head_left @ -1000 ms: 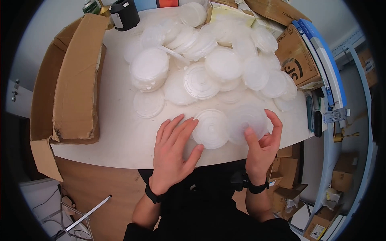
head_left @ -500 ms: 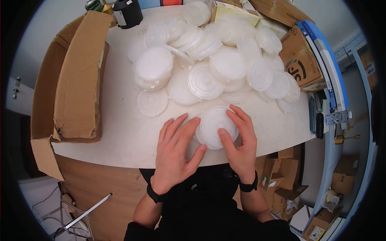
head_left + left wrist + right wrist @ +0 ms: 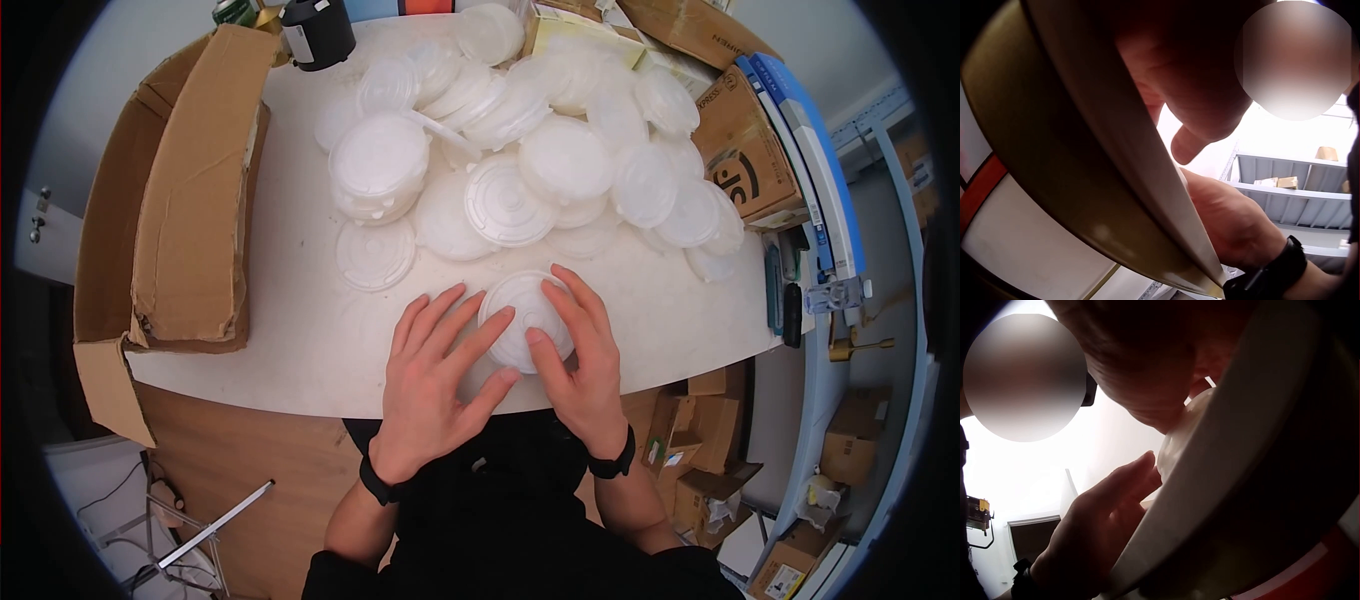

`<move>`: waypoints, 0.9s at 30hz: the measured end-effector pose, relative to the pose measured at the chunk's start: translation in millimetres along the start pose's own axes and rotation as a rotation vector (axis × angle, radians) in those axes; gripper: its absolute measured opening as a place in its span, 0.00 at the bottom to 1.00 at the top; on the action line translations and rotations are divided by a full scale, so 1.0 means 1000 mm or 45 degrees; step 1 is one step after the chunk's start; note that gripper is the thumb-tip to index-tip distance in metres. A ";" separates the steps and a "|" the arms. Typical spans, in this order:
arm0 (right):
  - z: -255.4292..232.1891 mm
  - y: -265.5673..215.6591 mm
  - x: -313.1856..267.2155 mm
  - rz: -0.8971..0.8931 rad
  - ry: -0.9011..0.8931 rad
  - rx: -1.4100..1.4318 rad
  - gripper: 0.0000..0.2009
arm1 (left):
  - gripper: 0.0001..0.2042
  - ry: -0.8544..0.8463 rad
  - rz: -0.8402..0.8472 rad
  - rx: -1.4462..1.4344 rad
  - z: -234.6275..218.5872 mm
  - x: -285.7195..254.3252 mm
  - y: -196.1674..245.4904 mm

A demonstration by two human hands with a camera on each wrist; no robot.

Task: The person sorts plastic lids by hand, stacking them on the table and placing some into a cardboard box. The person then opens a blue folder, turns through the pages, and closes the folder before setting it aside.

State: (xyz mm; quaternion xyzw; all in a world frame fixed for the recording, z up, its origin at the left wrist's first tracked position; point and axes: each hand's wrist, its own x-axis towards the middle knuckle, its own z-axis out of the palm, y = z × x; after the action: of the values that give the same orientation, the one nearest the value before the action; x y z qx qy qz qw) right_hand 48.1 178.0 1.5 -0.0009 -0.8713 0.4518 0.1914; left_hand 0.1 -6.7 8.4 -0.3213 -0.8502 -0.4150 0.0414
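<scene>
A round translucent lid [image 3: 512,345] lies flat near the table's front edge, between both hands; whether others lie under it cannot be told. Fingers of my right hand [image 3: 583,380] rest on its right side, thumb near the middle. My left hand [image 3: 425,390] is spread on the left, its index fingertip at the lid's upper left and its thumb close to the lower rim. In the left wrist view the right hand [image 3: 1235,215] shows beyond the table edge. The right wrist view has the left hand [image 3: 1100,519] beside the pale lid edge [image 3: 1179,440].
Many similar lids [image 3: 567,160] lie heaped across the table [image 3: 300,300] behind the hands. A long open cardboard box [image 3: 195,190] stands at the left. At the right are a carton [image 3: 750,150], blue-edged folders [image 3: 815,160] and a dark cutter [image 3: 792,315].
My right hand has moved left, bringing a lid from the right onto the one between the hands. My left index finger has shifted right onto the lid.
</scene>
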 end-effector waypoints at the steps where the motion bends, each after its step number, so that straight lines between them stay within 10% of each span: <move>1: 0.000 0.000 -0.001 -0.001 0.001 -0.001 0.22 | 0.24 0.005 -0.006 0.018 0.001 0.000 -0.001; 15: -0.033 -0.008 0.013 -0.013 -0.349 -0.054 0.24 | 0.20 0.076 -0.031 -0.003 0.002 0.000 0.000; 27: -0.054 0.005 0.108 -0.371 -0.211 -0.619 0.23 | 0.20 0.088 0.003 -0.009 0.001 -0.003 -0.001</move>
State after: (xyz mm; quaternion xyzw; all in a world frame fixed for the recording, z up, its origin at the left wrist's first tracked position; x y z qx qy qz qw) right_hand -35.0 242.5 62.4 0.1153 -0.9576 0.1959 0.1768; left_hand 1.6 -7.6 5.7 -0.3080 -0.8464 -0.4287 0.0702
